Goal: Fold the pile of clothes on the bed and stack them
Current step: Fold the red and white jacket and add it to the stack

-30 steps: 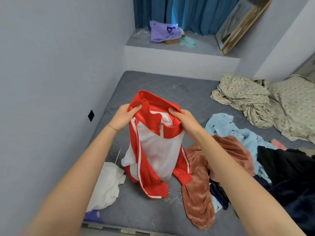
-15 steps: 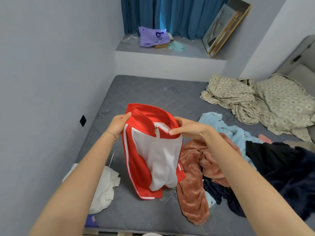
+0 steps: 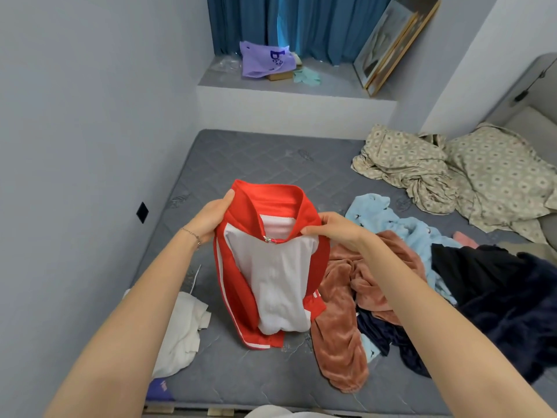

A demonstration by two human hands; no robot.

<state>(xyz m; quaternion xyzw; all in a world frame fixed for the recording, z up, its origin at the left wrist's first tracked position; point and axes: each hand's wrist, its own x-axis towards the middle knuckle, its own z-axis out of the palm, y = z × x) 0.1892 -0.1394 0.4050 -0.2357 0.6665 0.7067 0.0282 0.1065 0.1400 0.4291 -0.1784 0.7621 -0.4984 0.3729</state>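
Red jacket (image 3: 271, 267) hangs over the bed's (image 3: 271, 158) near left edge, hem touching the mattress. My left hand (image 3: 211, 218) and right hand (image 3: 331, 230) each pinch the collar, likely to straighten it for folding.

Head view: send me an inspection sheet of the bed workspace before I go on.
Surface: grey quilted mattress.
Job's things: red jacket with white lining, held upright by its collar, lower end seemingly resting on the mattress; unfolded pink fleece, light blue garment and navy garment heaped to its right; white garment at the left edge.
Clutter: crumpled patterned bedding, far right.
Grippers: left hand and right hand each grip the collar.
Cables: thin dark cord on the headboard, far right.
Surroundings: black wall socket on the left; ledge with purple bag, framed pictures, blue curtain.
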